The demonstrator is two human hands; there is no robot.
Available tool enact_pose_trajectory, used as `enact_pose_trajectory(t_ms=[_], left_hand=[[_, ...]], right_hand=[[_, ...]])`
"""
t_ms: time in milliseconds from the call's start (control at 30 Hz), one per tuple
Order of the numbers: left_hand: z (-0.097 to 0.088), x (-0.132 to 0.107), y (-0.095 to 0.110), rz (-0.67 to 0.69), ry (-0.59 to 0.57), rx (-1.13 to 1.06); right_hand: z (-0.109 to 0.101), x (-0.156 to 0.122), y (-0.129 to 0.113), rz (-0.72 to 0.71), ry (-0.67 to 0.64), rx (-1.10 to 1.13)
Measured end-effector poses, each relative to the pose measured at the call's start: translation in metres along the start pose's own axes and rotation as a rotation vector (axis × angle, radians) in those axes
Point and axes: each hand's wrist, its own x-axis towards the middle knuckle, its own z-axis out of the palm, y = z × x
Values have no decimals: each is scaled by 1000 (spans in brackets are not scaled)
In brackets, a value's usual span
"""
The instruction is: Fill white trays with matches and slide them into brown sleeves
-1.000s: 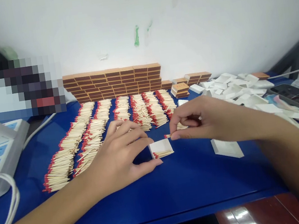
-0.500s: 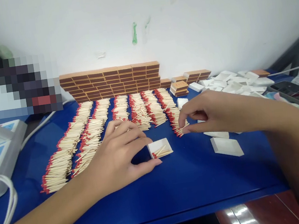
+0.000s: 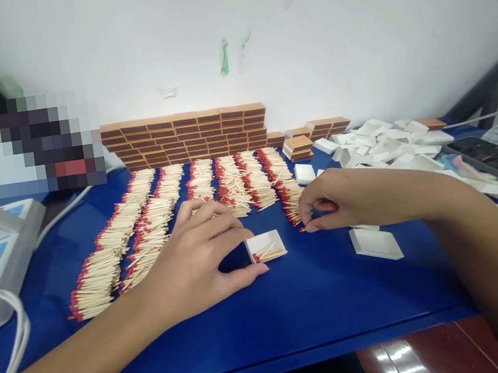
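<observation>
Overall, a blue table [image 3: 250, 328] was occupied at its rear by a wall-like stack of matchboxes [image 3: 186, 137]. At the table's middle, the near end of a white tray [image 3: 260, 242] was spanned by the left hand [image 3: 205, 242], thumb and forefinger being parted by the tray's width and set at opposite sides. The right hand [image 3: 341, 198] was pinched nearly closed at the front end of the rightmost match row [image 3: 288, 193]; whether a match was gripped could not be told.

The tray, lying open side up, was judged light, thin-walled and easily crushed, best held gently by opposite outer walls. The loose matches [image 3: 270, 252] inside it were judged stiff, near weightless and liable to snap, best pinched mid-shaft. Lettering was printed on a small matchbox pile [image 3: 297, 144], but could not be read.
</observation>
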Motion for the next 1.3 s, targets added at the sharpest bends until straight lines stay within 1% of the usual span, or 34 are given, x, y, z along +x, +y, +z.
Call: enact_pose_trajectory(t_ms=[100, 200, 267, 333, 400, 467, 600, 633, 700, 767, 800, 1033, 1300], left_hand=[[0, 1, 0, -3, -5, -2], [0, 2, 2, -13, -11, -18], [1, 2, 4, -23, -13, -31], [1, 2, 5, -34, -13, -44], [2, 2, 5, -43, -18, -53], [2, 2, 5, -49, -15, -51], [1, 1, 3, -52, -18, -32], [1, 1, 3, -52, -19, -31], [0, 2, 3, -49, -18, -30], [0, 2, 4, -43, -12, -27], [0, 2, 4, -39, -10, -25], [0, 2, 3, -18, -16, -31], [0, 2, 3, -12, -15, -27]], right_hand=[[-1, -2, -5, -48, 54, 54], [2, -2, -19, -118, 157, 159], [9, 1, -31, -154, 215, 221], [18, 6, -41, -176, 235, 245], [25, 11, -45, -183, 224, 228], [26, 12, -43, -179, 239, 185], [11, 6, -21, -91, 390, 31], [7, 3, -14, -64, 372, -11], [1, 0, -2, -25, 255, -62], [0, -1, 6, 3, 148, -73], [0, -1, 8, 9, 117, -67], [4, 2, 0, 13, 24, -46], [3, -3, 2, 37, 8, -51]])
